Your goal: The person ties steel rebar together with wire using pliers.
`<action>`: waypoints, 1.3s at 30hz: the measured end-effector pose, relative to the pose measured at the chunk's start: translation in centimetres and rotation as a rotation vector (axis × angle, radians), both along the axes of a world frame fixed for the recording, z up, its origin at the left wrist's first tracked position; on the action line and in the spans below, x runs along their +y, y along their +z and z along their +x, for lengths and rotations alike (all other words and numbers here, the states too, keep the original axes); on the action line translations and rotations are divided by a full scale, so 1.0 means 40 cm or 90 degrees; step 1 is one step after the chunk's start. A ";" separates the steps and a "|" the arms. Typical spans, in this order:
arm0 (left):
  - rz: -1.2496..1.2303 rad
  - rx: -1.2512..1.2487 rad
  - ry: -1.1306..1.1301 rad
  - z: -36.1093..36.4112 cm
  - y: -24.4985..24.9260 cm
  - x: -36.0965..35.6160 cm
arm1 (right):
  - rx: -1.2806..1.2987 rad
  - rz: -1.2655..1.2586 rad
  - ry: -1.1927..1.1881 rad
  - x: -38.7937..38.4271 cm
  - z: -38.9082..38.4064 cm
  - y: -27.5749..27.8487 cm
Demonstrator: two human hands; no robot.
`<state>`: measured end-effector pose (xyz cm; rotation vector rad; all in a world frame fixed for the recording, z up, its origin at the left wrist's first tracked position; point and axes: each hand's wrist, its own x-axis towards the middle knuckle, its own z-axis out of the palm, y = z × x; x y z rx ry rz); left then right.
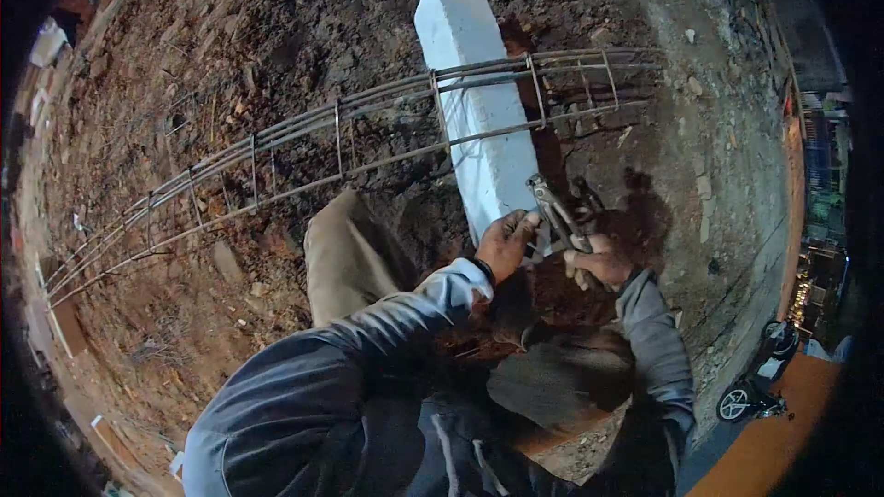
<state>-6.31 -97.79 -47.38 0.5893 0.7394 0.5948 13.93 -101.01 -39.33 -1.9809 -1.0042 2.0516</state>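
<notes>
The right hand (599,262) is clamped around the handles of a pair of dark metal pincers (552,211). Their head points up and away, lying against the lower end of a white, square-edged concrete post (474,110). The left hand (505,241) is just beside it, fingers curled against the post's bottom edge and touching the pincers' shaft. Whether it pinches anything cannot be told. The two hands are close together but not joined, and both arms wear grey sleeves.

A long cage of thin rusty steel bars (304,142), tied at intervals with rectangular stirrups, runs across the view from the lower left to the upper right. Its bars cross in front of the post about halfway up. The post seems to run through the cage, though that is not certain. The hands and pincers are below the cage, near its nearest bar without touching it.

All of this lies on rough brown soil (230,46) scattered with clods and stones, which is darker and hollowed around the foot of the post. A bent knee in tan trousers (345,257) rises just left of the left hand. Far off at the lower right, a small scooter (750,396) stands on paler ground.
</notes>
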 end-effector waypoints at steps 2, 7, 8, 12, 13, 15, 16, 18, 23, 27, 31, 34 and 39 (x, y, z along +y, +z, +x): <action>-0.177 -0.008 0.051 -0.046 -0.023 0.005 | -0.110 -0.010 0.036 0.022 -0.037 0.013; -0.107 0.439 0.143 -0.265 -0.261 0.048 | -0.062 0.145 -0.099 0.002 -0.081 -0.155; -0.096 0.512 0.148 -0.323 -0.218 0.073 | -0.043 0.203 -0.090 -0.004 -0.075 -0.197; -0.074 0.357 0.451 -0.471 0.005 0.128 | -0.142 0.455 0.067 0.006 -0.033 -0.332; -0.049 0.373 0.505 -0.503 0.086 0.132 | -0.096 0.352 0.028 0.038 -0.079 -0.244; 0.007 0.626 0.543 -0.623 0.203 0.129 | -0.180 0.432 0.010 0.021 -0.086 -0.284; 0.155 0.549 0.722 -0.661 0.228 0.119 | -0.133 0.442 -0.019 0.019 -0.079 -0.310; 0.293 0.737 0.666 -0.748 0.349 0.057 | -0.096 0.321 -0.005 0.053 -0.101 -0.236; 0.411 1.375 0.502 -0.934 0.387 -0.130 | -0.072 0.355 0.023 0.069 -0.071 -0.275; 0.104 1.459 0.354 -0.925 0.346 -0.206 | -0.114 0.323 0.068 0.085 -0.074 -0.253; 0.191 1.568 0.288 -0.938 0.375 -0.193 | -0.222 0.397 0.076 0.069 -0.092 -0.264; 0.288 1.475 0.317 -1.059 0.260 -0.235 | -0.279 0.356 0.142 0.059 -0.096 -0.269; 0.109 1.427 0.240 -1.138 0.023 -0.366 | -0.329 0.387 0.100 0.054 -0.137 -0.180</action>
